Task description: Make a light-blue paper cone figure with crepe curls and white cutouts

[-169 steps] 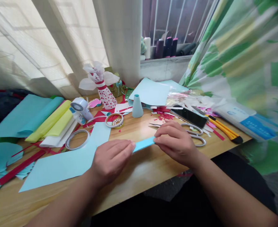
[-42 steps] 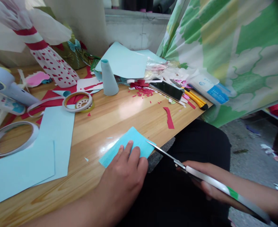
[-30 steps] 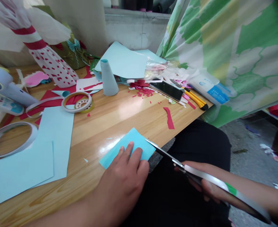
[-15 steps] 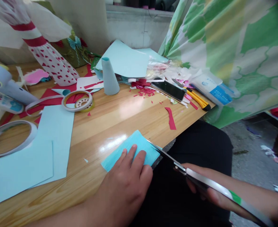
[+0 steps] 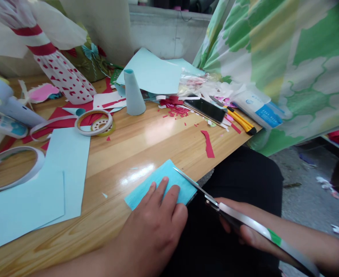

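A bright blue folded-looking paper piece (image 5: 149, 186) lies at the table's front edge, its right end reaching past the edge. My left hand (image 5: 158, 223) rests on it with fingers stretched out, pressing it down. In my right hand (image 5: 253, 211) are scissors (image 5: 241, 218) with white and green on the handle. A scissor blade slants across the paper's upper right part, its tip pointing up and left. The lower blade is mostly hidden, perhaps under the paper. Just beyond the paper, a red paper strip (image 5: 207, 144) lies on the table.
Light blue sheets (image 5: 25, 207) and tape rolls (image 5: 14, 169) lie at left. A paper cone (image 5: 134, 94) stands at the back. Red scraps, a phone (image 5: 205, 109) and a yellow cutter knife (image 5: 241, 120) lie towards the right. A patterned curtain (image 5: 273, 69) hangs there.
The scissors and my right hand have moved left and slightly up, so the blade reaches further over the blue paper. My left hand has barely shifted.
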Action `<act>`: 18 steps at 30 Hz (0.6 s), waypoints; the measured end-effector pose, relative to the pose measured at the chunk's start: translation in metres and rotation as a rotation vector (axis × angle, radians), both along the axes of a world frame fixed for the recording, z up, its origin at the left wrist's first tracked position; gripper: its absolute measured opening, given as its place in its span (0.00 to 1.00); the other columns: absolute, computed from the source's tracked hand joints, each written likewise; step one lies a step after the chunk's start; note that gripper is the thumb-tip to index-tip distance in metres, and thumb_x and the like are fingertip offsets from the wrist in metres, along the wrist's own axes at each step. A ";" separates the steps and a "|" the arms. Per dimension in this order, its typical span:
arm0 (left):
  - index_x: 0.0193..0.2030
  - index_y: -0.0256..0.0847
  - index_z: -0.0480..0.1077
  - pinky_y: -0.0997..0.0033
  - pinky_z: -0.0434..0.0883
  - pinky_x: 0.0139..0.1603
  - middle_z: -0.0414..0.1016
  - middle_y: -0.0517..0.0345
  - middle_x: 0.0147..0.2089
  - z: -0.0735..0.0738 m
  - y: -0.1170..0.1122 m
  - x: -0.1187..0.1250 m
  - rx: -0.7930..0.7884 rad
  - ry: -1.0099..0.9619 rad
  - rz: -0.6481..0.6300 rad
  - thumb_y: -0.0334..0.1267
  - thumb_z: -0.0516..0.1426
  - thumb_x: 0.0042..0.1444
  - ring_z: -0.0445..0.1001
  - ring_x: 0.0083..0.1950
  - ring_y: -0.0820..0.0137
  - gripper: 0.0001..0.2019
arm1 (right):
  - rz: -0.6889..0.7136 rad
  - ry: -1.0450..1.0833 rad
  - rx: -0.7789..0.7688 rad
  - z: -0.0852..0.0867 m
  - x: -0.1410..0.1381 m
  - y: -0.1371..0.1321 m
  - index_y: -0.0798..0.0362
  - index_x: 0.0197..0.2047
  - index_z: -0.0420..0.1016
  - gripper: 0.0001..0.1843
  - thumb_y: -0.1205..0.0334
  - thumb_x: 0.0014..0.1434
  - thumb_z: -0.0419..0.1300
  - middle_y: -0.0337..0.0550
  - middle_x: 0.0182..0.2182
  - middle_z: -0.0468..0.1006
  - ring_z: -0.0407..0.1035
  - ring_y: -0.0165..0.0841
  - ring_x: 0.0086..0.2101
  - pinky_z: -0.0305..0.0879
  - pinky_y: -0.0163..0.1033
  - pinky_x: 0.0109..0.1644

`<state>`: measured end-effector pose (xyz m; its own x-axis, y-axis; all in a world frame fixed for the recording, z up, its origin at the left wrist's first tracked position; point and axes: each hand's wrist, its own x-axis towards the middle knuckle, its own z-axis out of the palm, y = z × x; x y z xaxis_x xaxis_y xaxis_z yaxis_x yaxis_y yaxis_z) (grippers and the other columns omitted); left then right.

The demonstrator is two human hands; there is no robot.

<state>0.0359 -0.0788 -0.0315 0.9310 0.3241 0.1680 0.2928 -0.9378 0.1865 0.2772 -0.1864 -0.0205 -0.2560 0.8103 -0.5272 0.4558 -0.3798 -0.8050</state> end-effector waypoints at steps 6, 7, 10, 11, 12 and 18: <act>0.35 0.35 0.66 0.42 0.70 0.51 0.72 0.40 0.49 -0.001 0.001 0.001 -0.011 -0.025 -0.033 0.25 0.46 0.57 0.67 0.58 0.46 0.09 | 0.008 0.069 -0.031 0.009 -0.003 0.010 0.51 0.52 0.64 0.36 0.31 0.52 0.48 0.38 0.28 0.65 0.56 0.31 0.25 0.53 0.34 0.26; 0.35 0.35 0.66 0.42 0.70 0.51 0.72 0.40 0.49 -0.001 0.001 0.001 -0.015 -0.023 -0.033 0.25 0.46 0.57 0.66 0.58 0.45 0.09 | 0.017 0.065 -0.037 0.012 -0.003 0.011 0.51 0.52 0.64 0.35 0.32 0.53 0.48 0.38 0.28 0.66 0.57 0.31 0.26 0.54 0.34 0.27; 0.36 0.35 0.66 0.41 0.70 0.51 0.72 0.39 0.50 -0.002 0.001 0.001 -0.036 -0.016 -0.028 0.24 0.46 0.57 0.66 0.58 0.44 0.09 | 0.035 0.073 -0.045 0.017 -0.005 0.013 0.52 0.53 0.63 0.33 0.35 0.57 0.47 0.40 0.31 0.69 0.59 0.32 0.29 0.57 0.34 0.31; 0.36 0.35 0.66 0.41 0.70 0.51 0.72 0.39 0.50 -0.002 0.001 0.000 -0.042 -0.014 -0.029 0.25 0.46 0.57 0.66 0.58 0.44 0.09 | 0.034 0.080 -0.036 0.017 -0.007 0.013 0.53 0.53 0.63 0.32 0.36 0.57 0.47 0.41 0.31 0.69 0.60 0.32 0.29 0.58 0.34 0.31; 0.36 0.35 0.66 0.41 0.70 0.51 0.72 0.38 0.50 -0.002 0.001 0.000 -0.046 -0.016 -0.030 0.25 0.46 0.57 0.66 0.58 0.43 0.09 | 0.028 0.087 -0.024 0.016 -0.008 0.012 0.53 0.54 0.63 0.32 0.37 0.58 0.47 0.41 0.31 0.69 0.60 0.32 0.29 0.58 0.34 0.30; 0.35 0.34 0.66 0.42 0.70 0.51 0.72 0.38 0.50 0.000 0.001 0.001 -0.053 -0.016 -0.022 0.26 0.45 0.58 0.66 0.58 0.43 0.09 | -0.051 0.053 -0.018 0.000 -0.011 0.004 0.54 0.49 0.64 0.36 0.31 0.54 0.46 0.35 0.21 0.61 0.54 0.26 0.20 0.50 0.29 0.19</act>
<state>0.0372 -0.0773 -0.0315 0.9352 0.3127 0.1660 0.2692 -0.9327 0.2401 0.2660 -0.1829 -0.0207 -0.2427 0.8134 -0.5287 0.3926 -0.4160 -0.8202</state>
